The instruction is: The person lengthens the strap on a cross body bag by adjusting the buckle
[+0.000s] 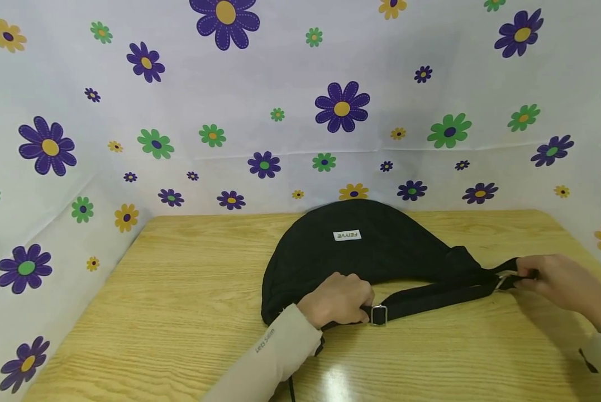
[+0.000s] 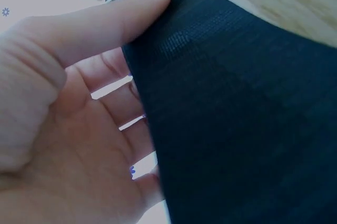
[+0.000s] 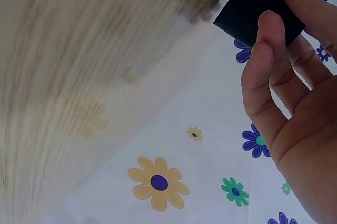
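A black crescent-shaped bag (image 1: 381, 251) with a white label lies flat on the wooden table (image 1: 180, 290), near its far edge. My left hand (image 1: 353, 307) grips the bag's black strap (image 1: 431, 298) at the front left, just beside a metal buckle (image 1: 378, 315). In the left wrist view the thumb (image 2: 105, 19) presses on the black fabric (image 2: 237, 119) and the fingers go behind it. My right hand (image 1: 524, 279) pinches the strap's right end by a metal ring (image 1: 504, 281). In the right wrist view its fingertips (image 3: 268, 29) touch the black webbing (image 3: 253, 3).
A white cloth printed with purple, green and yellow flowers (image 1: 280, 84) stands behind the table and wraps round both sides. Bare tabletop lies left of the bag and in front of it. A thin black cord (image 1: 291, 388) hangs near the left sleeve.
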### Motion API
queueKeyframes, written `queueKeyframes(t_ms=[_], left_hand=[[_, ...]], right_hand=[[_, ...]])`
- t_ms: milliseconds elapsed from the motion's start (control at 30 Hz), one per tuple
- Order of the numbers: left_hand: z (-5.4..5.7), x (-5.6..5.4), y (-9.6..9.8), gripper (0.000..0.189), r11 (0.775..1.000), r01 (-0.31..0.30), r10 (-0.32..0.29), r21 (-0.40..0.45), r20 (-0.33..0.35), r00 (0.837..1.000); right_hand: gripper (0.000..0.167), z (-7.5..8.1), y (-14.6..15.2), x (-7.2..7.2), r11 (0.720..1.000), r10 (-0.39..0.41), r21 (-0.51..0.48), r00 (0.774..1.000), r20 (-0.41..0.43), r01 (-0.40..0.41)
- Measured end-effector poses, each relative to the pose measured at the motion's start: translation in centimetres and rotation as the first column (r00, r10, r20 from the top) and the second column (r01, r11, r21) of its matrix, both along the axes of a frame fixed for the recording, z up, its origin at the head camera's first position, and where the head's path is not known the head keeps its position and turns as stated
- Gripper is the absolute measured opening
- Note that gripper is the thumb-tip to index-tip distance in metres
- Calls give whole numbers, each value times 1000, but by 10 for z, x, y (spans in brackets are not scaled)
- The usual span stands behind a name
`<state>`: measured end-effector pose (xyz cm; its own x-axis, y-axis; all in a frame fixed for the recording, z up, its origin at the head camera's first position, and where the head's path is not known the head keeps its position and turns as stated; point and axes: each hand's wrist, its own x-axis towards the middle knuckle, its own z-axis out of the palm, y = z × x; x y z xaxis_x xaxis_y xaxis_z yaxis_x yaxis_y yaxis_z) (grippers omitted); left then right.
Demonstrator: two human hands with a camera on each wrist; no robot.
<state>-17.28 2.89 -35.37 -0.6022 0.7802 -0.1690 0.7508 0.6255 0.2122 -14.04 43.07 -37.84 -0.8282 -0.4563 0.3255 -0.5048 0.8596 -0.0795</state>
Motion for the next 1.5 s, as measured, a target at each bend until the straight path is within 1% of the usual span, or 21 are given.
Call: queueKeyframes(t_ms=[167,300,433,533,567,633,733,767,800,867,933,1033,1100,1167,1267,1300,1333,1400,1433,1467,1500], left_hand=[[1,0,-2,45,1000,-27,27,-11,-1,1000],[2,1,-3,44,999,-38,38,-15,2,999],[4,3,-5,43,995,-78,81,-59,50,995],[7,5,-11,45,986,-114,126,-119,104,987],[7,5,-14,44,983,-119,135,-142,111,985],[7,7,-21,43,977,-120,142,-179,119,983],[7,9,-37,45,972,-113,142,-203,130,981],[8,9,-43,47,972,-115,144,-207,131,981],[9,10,-50,51,972,-115,146,-206,138,980],[12,10,-63,60,971,-125,158,-203,152,976],[15,10,-75,65,969,-139,175,-206,165,971],[19,9,-92,63,965,-161,199,-207,179,963],[21,8,-101,55,964,-177,214,-197,185,959],[21,6,-110,43,965,-190,224,-183,187,956],[22,3,-122,19,969,-197,227,-150,220,949],[21,2,-126,14,972,-193,220,-134,236,946],[21,0,-129,13,975,-187,212,-118,257,943],[20,-3,-136,17,982,-177,190,-71,297,936],[19,-4,-140,22,985,-167,173,-46,312,934],[19,-5,-143,24,987,-160,160,-26,320,934],[18,-6,-146,25,988,-152,145,-6,327,934]], right_hand=[[59,-1,4,-2,1000,13,-7,1000,-5,-13],[58,-2,5,-4,1000,-2,1,1000,13,2],[56,-4,4,-4,1000,-27,6,999,28,27],[55,-3,2,-3,999,-45,12,998,37,45],[53,-2,1,-3,998,-56,15,997,52,56],[40,1,0,-3,996,-92,23,989,114,90],[16,6,-1,-3,989,-148,42,968,201,143],[10,8,0,-3,986,-167,47,959,228,160],[9,8,1,-3,984,-178,49,953,245,171],[10,6,2,-3,985,-172,45,958,229,166],[13,4,2,-2,989,-146,31,972,186,143],[22,-1,2,-2,996,-92,8,991,94,91],[27,-3,0,-2,998,-62,-8,997,49,63],[31,-5,-2,-2,999,-32,-31,999,35,33],[38,-7,-5,-1,995,23,-99,999,46,-18],[40,-7,-6,-1,992,40,-122,997,66,-32],[43,-7,-6,0,988,51,-151,994,102,-35],[46,-6,-6,3,979,50,-204,980,195,-10],[46,-6,-6,4,977,44,-213,969,243,9],[44,-4,-6,6,976,30,-214,954,299,37],[40,-2,-5,7,975,16,-211,932,363,66]])
